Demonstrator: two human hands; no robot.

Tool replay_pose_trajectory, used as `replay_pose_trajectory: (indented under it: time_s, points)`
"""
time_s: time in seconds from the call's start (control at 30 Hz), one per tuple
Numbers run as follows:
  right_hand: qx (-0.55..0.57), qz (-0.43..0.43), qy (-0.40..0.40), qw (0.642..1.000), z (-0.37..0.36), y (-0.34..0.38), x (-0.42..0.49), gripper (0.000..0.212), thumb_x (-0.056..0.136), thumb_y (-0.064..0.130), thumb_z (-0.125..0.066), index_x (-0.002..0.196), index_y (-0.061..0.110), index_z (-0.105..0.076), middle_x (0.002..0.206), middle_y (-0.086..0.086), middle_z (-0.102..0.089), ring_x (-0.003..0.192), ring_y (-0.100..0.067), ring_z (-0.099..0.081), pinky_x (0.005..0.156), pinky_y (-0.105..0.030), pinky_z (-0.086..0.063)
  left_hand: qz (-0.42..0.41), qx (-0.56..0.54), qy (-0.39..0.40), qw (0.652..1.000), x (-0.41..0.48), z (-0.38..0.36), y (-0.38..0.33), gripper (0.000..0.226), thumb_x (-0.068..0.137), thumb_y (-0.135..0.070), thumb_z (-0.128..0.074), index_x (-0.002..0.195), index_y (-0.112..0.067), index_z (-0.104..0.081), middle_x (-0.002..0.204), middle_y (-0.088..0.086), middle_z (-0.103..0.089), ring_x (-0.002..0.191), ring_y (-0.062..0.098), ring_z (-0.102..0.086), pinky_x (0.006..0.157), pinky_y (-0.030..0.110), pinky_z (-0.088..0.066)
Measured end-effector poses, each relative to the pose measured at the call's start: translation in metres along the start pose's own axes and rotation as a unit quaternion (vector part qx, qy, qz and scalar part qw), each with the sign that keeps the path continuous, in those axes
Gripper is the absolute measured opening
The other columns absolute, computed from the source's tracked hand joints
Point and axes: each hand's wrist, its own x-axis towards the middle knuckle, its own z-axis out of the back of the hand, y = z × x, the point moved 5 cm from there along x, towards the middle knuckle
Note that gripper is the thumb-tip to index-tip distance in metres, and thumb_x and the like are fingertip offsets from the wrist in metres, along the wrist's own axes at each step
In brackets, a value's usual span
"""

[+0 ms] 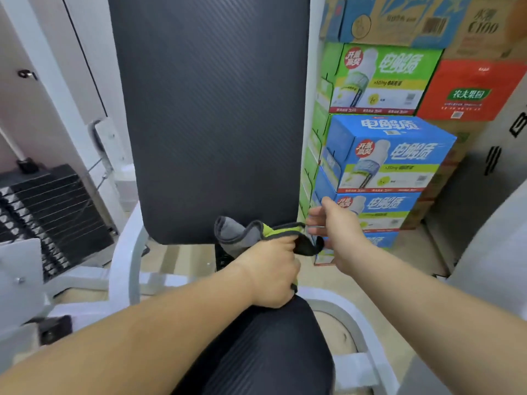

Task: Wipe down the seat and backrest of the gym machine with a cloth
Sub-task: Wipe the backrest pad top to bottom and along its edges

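Note:
The tall black backrest (211,115) of the gym machine fills the upper middle, and its black seat (273,352) lies below at the bottom centre. My left hand (268,275) grips a grey and green cloth (242,235) just above the seat's far end, under the backrest's lower edge. My right hand (333,223) holds the cloth's right end beside the backrest's lower right corner; its fingertips are partly hidden.
A black weight stack (48,212) stands at the left. White frame tubes (125,260) curve round the seat. Stacked drink cartons (382,155), green, blue and red, rise at the right, close to my right hand. Beige floor shows beneath.

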Motion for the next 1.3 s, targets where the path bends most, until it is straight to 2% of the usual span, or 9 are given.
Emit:
replay_pose_trajectory:
  time_s: [0.23, 0.37, 0.43, 0.53, 0.67, 0.83, 1.0, 1.13, 1.3]
  points:
    - [-0.043, 0.076, -0.012, 0.996, -0.013, -0.021, -0.036, 0.028, 0.097, 0.024, -0.049, 0.095, -0.001, -0.061, 0.089, -0.012, -0.053, 0.078, -0.024, -0.048, 0.07, -0.037, -0.038, 0.028, 0.127, -0.098, 0.987, -0.079, -0.004, 0.014, 0.033, 0.094, -0.012, -0.051, 0.12, -0.015, -0.069, 0.122, 0.003, -0.071, 0.125, 0.028, -0.059, 0.126, 0.054, -0.027]
    - [-0.116, 0.122, -0.026, 0.985, -0.034, -0.009, -0.069, 0.028, 0.103, 0.034, -0.043, 0.108, 0.01, -0.056, 0.105, -0.01, -0.058, 0.089, -0.026, -0.05, 0.076, -0.037, -0.041, 0.209, 0.121, -0.23, 0.943, -0.14, 0.03, 0.039, 0.05, 0.079, -0.013, -0.07, 0.127, -0.027, -0.064, 0.134, 0.002, -0.06, 0.116, 0.031, -0.052, 0.099, 0.054, -0.042]
    - [-0.107, 0.117, -0.035, 0.987, -0.042, -0.006, -0.076, 0.044, 0.103, 0.043, -0.043, 0.133, 0.012, -0.053, 0.128, -0.011, -0.056, 0.107, -0.029, -0.05, 0.089, -0.042, -0.043, 0.363, 0.052, -0.286, 0.885, -0.162, 0.043, 0.062, 0.058, 0.072, -0.021, -0.083, 0.125, -0.032, -0.063, 0.137, 0.003, -0.054, 0.116, 0.032, -0.048, 0.094, 0.052, -0.036]
    - [-0.09, 0.094, -0.035, 0.991, -0.055, -0.011, -0.084, 0.069, 0.1, 0.05, -0.045, 0.158, 0.012, -0.035, 0.156, -0.013, -0.042, 0.133, -0.037, -0.048, 0.106, -0.049, -0.044, 0.57, -0.21, -0.318, 0.728, -0.182, 0.042, 0.073, 0.045, 0.094, -0.038, -0.07, 0.137, -0.04, -0.057, 0.156, 0.007, -0.038, 0.139, 0.036, -0.035, 0.108, 0.058, -0.032]
    - [-0.08, 0.073, -0.015, 0.994, -0.067, -0.012, -0.09, 0.087, 0.089, 0.059, -0.043, 0.164, 0.02, -0.023, 0.166, -0.008, -0.03, 0.141, -0.042, -0.045, 0.113, -0.059, -0.043, 0.602, -0.438, -0.292, 0.601, -0.145, 0.015, 0.056, 0.067, 0.099, -0.037, -0.062, 0.155, -0.044, -0.025, 0.174, 0.006, 0.011, 0.16, 0.035, 0.015, 0.127, 0.055, -0.011]
    - [-0.087, 0.054, 0.009, 0.995, -0.059, -0.017, -0.088, 0.074, 0.094, 0.056, -0.04, 0.16, 0.024, -0.032, 0.154, -0.006, -0.045, 0.136, -0.037, -0.05, 0.113, -0.059, -0.044, 0.657, -0.507, -0.392, 0.397, -0.145, -0.003, 0.045, 0.066, 0.084, 0.006, -0.058, 0.136, -0.031, -0.039, 0.156, 0.012, -0.023, 0.136, 0.039, -0.044, 0.107, 0.045, -0.048]
    - [-0.074, 0.069, 0.012, 0.995, -0.055, -0.014, -0.085, 0.063, 0.101, 0.046, -0.041, 0.157, 0.019, -0.037, 0.106, -0.003, -0.039, 0.09, -0.024, -0.047, 0.089, -0.046, -0.058, 0.658, -0.598, -0.394, 0.233, -0.123, 0.001, 0.028, 0.059, 0.083, 0.005, -0.062, 0.128, -0.026, -0.037, 0.142, 0.007, -0.041, 0.115, 0.03, -0.059, 0.096, 0.037, -0.051]
    - [-0.049, 0.068, 0.03, 0.996, -0.05, -0.01, -0.09, 0.054, 0.105, 0.039, -0.043, 0.152, 0.014, -0.047, 0.126, -0.013, -0.058, 0.112, -0.031, -0.059, 0.093, -0.05, -0.057, 0.662, -0.636, -0.344, 0.197, -0.087, 0.023, 0.019, 0.063, 0.084, 0.005, -0.065, 0.132, -0.025, -0.035, 0.153, 0.005, -0.026, 0.11, 0.029, -0.053, 0.095, 0.039, -0.056]
    - [-0.045, 0.099, 0.021, 0.994, -0.008, 0.002, -0.09, 0.034, 0.105, 0.035, -0.043, 0.109, 0.009, -0.065, 0.106, -0.024, -0.068, 0.085, -0.029, -0.06, 0.096, -0.062, -0.056, 0.646, -0.663, -0.323, 0.195, -0.039, 0.035, -0.003, 0.058, 0.079, 0.001, -0.067, 0.118, -0.028, -0.036, 0.143, 0.004, -0.025, 0.091, 0.028, -0.051, 0.088, 0.04, -0.059]
